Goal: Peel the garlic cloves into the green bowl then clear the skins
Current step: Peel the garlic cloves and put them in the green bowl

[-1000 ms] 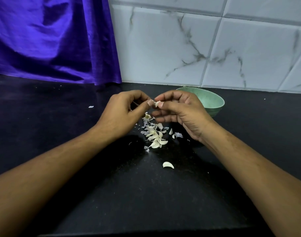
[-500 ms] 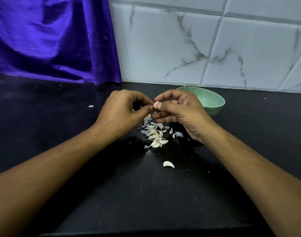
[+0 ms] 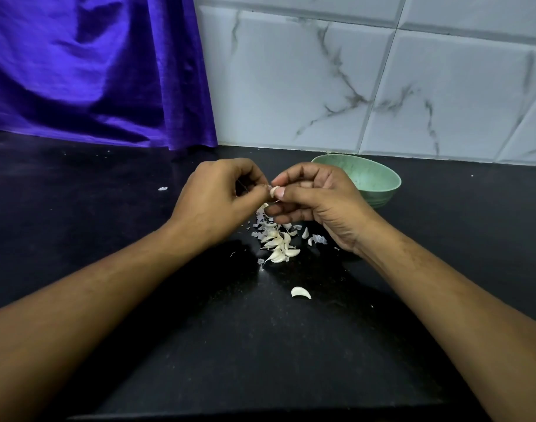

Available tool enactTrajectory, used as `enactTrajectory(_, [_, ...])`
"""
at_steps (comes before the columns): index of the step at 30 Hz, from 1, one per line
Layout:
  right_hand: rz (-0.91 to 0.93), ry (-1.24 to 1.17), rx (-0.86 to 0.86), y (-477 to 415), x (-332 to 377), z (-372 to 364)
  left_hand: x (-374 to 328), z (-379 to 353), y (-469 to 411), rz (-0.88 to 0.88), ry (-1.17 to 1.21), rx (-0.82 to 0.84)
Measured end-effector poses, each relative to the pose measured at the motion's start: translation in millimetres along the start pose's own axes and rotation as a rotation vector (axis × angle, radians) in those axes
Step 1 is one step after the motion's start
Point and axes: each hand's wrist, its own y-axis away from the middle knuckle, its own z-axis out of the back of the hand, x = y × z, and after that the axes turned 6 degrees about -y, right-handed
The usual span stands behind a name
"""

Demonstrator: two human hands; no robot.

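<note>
— How far is the task carried?
— A clove (image 3: 274, 190) is pinched between the left hand (image 3: 218, 202) and the right hand (image 3: 318, 205). Below them a heap of skins and cloves (image 3: 276, 242) is left on the surface (image 3: 458, 226).
— The green bowl (image 3: 379, 181)?
— It is set just behind the right hand; nothing is seen in its visible part. Nothing is cleared yet.

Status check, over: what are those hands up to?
Left hand, right hand pinch one garlic clove. Green bowl beyond. Skin-and-clove pile beneath; nothing blocking.
</note>
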Motion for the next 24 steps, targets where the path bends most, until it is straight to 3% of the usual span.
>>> enactTrajectory(6, [0.004,-0.026,-0.001,-2.1,2.3,3.3,8.1,-1.8,-2.0,0.082,0.030,0.048])
enactTrajectory(24, [0.058,0.037,-0.112,-4.5,1.9,6.0,5.9,-1.7,-1.8,0.034,0.046,0.076])
